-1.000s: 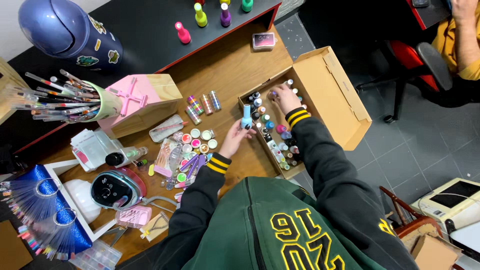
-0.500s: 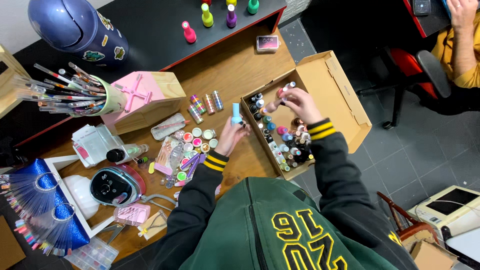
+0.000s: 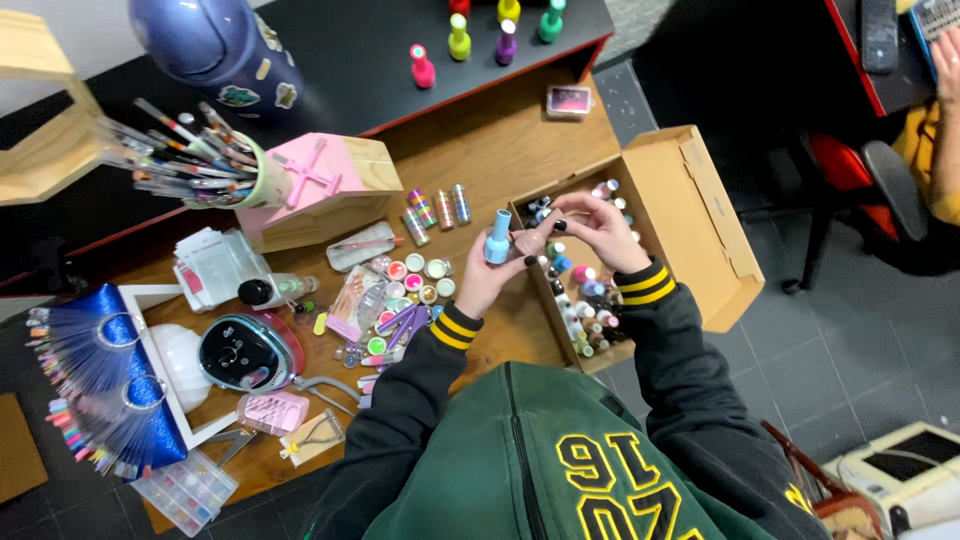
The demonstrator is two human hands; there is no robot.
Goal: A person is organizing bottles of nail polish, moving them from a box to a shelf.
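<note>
Head view: left hand [image 3: 495, 275] grasps a light-blue polish bottle [image 3: 497, 238] upright, above the wooden table [image 3: 500, 150] near its right edge. Right hand [image 3: 600, 228] hovers over the open cardboard box [image 3: 690, 220] of small bottles, fingers curled toward the left hand's fingertips; whether it holds anything is unclear.

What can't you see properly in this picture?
Head view only:
- Blue bottle: its lower part is hidden by left hand fingers.
- Box bottles: too small to tell apart.
- Helmet: cut off by top edge.
- Other person's hand: cut off at right edge.
</note>
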